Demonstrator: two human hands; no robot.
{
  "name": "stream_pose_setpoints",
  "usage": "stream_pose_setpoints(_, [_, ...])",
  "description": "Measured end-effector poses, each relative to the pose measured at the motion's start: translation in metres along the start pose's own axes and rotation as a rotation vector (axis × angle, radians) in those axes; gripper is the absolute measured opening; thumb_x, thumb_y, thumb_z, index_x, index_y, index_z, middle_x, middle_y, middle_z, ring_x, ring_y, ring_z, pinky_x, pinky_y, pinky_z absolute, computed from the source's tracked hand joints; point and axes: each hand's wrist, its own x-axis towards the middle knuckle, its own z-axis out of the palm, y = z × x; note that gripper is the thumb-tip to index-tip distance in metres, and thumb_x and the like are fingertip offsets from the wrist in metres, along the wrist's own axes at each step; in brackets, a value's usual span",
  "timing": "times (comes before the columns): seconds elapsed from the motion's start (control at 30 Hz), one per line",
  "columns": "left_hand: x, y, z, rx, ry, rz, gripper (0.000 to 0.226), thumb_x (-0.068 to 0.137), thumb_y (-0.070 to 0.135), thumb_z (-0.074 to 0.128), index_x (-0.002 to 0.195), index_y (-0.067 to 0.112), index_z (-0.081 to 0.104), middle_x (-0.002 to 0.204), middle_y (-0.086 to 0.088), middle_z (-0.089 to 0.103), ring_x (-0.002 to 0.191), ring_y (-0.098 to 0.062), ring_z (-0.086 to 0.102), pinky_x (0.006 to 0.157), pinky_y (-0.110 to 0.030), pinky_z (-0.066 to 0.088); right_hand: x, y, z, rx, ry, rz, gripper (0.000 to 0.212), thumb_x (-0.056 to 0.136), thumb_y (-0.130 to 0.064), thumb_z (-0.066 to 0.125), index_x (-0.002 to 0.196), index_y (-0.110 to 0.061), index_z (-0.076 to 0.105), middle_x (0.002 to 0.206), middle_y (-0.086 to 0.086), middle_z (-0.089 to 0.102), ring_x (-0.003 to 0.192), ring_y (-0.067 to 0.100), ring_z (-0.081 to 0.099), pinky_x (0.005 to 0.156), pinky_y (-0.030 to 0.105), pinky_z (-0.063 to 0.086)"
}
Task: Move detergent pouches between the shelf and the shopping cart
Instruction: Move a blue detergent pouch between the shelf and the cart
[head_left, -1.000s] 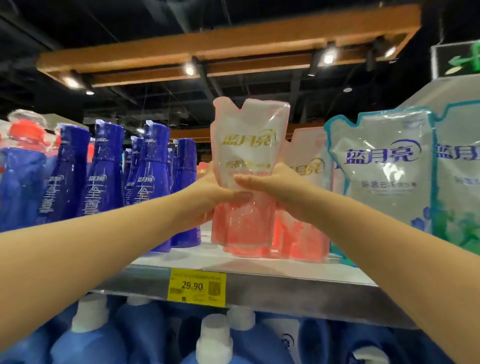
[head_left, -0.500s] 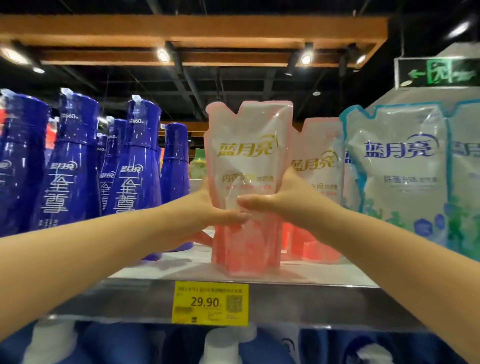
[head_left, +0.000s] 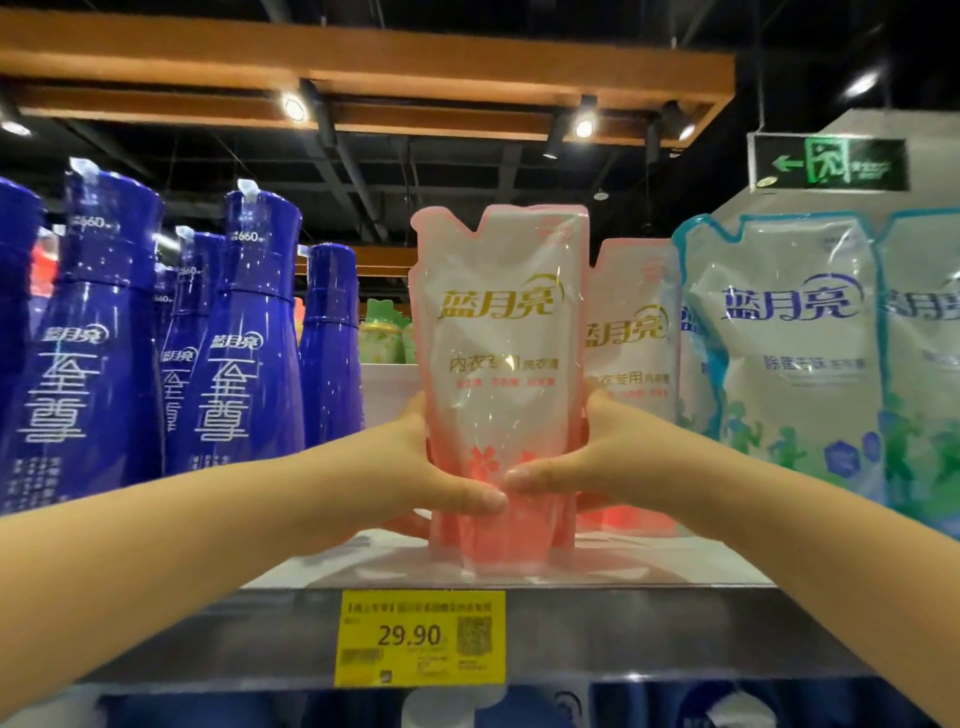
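Note:
A pink and white detergent pouch (head_left: 501, 353) stands upright near the front edge of the grey shelf (head_left: 649, 631). My left hand (head_left: 400, 467) grips its lower left side, thumb across the front. My right hand (head_left: 592, 457) grips its lower right side, thumb meeting the left one. A second pink pouch (head_left: 631, 358) stands right behind it. The shopping cart is out of view.
Tall blue detergent bottles (head_left: 244, 353) fill the shelf to the left. Teal-edged white pouches (head_left: 789, 364) stand to the right. A yellow price tag (head_left: 420, 638) reading 29.90 hangs on the shelf front. Blue jugs with white caps sit on the shelf below.
The pouch has come down and forward, from held above the shelf to standing on it near the front edge. Both hands slid lower on it and keep their hold.

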Motion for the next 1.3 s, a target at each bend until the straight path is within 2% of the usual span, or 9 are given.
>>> stream_pose_setpoints(0.07, [0.001, -0.003, -0.002, 0.004, 0.002, -0.013, 0.078, 0.066, 0.022, 0.079, 0.121, 0.046, 0.029, 0.101, 0.015, 0.059, 0.095, -0.013, 0.065, 0.078, -0.031, 0.058, -0.001, -0.002, 0.001, 0.015, -0.002, -0.008, 0.064, 0.062, -0.033, 0.084, 0.108, -0.030, 0.041, 0.094, -0.009, 0.063, 0.078, 0.004, 0.065, 0.058, 0.016, 0.056])
stream_pose_setpoints(0.2, [0.001, -0.006, -0.005, -0.015, -0.030, -0.042, 0.051, 0.059, 0.027, 0.077, 0.097, 0.042, 0.048, 0.094, 0.009, 0.069, 0.086, -0.010, 0.069, 0.076, -0.028, 0.058, -0.001, -0.001, 0.003, 0.010, -0.014, -0.017, 0.065, 0.063, -0.032, 0.084, 0.113, -0.029, 0.042, 0.099, -0.008, 0.066, 0.084, 0.006, 0.067, 0.063, 0.018, 0.057])
stream_pose_setpoints(0.37, [0.002, -0.007, -0.005, -0.005, -0.055, -0.052, 0.053, 0.056, 0.031, 0.077, 0.099, 0.043, 0.047, 0.099, 0.008, 0.069, 0.091, -0.011, 0.068, 0.080, -0.031, 0.057, -0.003, 0.001, 0.001, -0.006, -0.024, -0.023, 0.038, 0.065, -0.034, 0.082, 0.083, -0.036, 0.049, 0.087, -0.012, 0.067, 0.081, 0.004, 0.066, 0.068, 0.018, 0.056])
stream_pose_setpoints(0.57, [-0.001, -0.007, -0.006, -0.003, -0.046, -0.051, 0.053, 0.053, 0.034, 0.076, 0.097, 0.042, 0.047, 0.096, 0.008, 0.068, 0.084, -0.008, 0.068, 0.069, -0.025, 0.057, -0.004, 0.001, 0.003, -0.051, 0.007, -0.011, 0.037, 0.063, -0.043, 0.080, 0.084, -0.035, 0.050, 0.091, -0.012, 0.067, 0.086, 0.004, 0.063, 0.076, 0.020, 0.052])
stream_pose_setpoints(0.8, [0.000, -0.010, -0.003, -0.039, -0.014, -0.051, 0.044, 0.064, 0.029, 0.075, 0.099, 0.039, 0.049, 0.091, 0.008, 0.068, 0.078, -0.007, 0.068, 0.063, -0.021, 0.056, -0.008, 0.002, 0.007, -0.010, 0.036, 0.004, 0.063, 0.069, -0.037, 0.077, 0.120, -0.028, 0.042, 0.103, -0.010, 0.062, 0.091, 0.006, 0.062, 0.074, 0.018, 0.053])
stream_pose_setpoints(0.87, [0.002, -0.012, -0.003, -0.055, -0.013, -0.054, 0.043, 0.068, 0.027, 0.076, 0.101, 0.037, 0.050, 0.088, 0.007, 0.069, 0.072, -0.005, 0.069, 0.057, -0.018, 0.054, -0.010, 0.002, 0.008, -0.020, 0.050, -0.003, 0.057, 0.071, -0.035, 0.076, 0.118, -0.028, 0.043, 0.096, -0.013, 0.062, 0.087, 0.003, 0.062, 0.073, 0.017, 0.053])
stream_pose_setpoints(1.0, [0.003, -0.014, -0.002, -0.061, -0.012, -0.059, 0.050, 0.066, 0.028, 0.076, 0.109, 0.031, 0.049, 0.091, 0.003, 0.068, 0.072, -0.007, 0.069, 0.055, -0.018, 0.054, -0.009, 0.003, 0.010, -0.014, 0.077, 0.018, 0.053, 0.071, -0.032, 0.076, 0.115, -0.027, 0.046, 0.098, -0.009, 0.065, 0.090, 0.010, 0.066, 0.080, 0.028, 0.057])
stream_pose_setpoints(1.17, [-0.002, -0.010, -0.003, 0.017, -0.022, -0.091, 0.075, 0.056, 0.041, 0.072, 0.124, 0.029, 0.043, 0.101, 0.004, 0.063, 0.092, -0.012, 0.060, 0.072, -0.025, 0.049, -0.012, 0.002, 0.008, -0.055, 0.083, 0.062, 0.073, 0.070, -0.038, 0.078, 0.132, -0.023, 0.042, 0.112, -0.003, 0.065, 0.097, 0.014, 0.065, 0.085, 0.034, 0.056])
stream_pose_setpoints(1.3, [-0.017, -0.001, -0.004, 0.150, 0.211, -0.080, 0.096, 0.053, 0.049, 0.072, 0.138, 0.026, 0.033, 0.124, -0.003, 0.054, 0.107, -0.021, 0.053, 0.078, -0.031, 0.049, -0.032, -0.003, -0.001, -0.334, 0.134, 0.060, 0.082, 0.070, -0.050, 0.074, 0.139, -0.023, 0.038, 0.114, -0.005, 0.062, 0.103, 0.014, 0.059, 0.094, 0.032, 0.048])
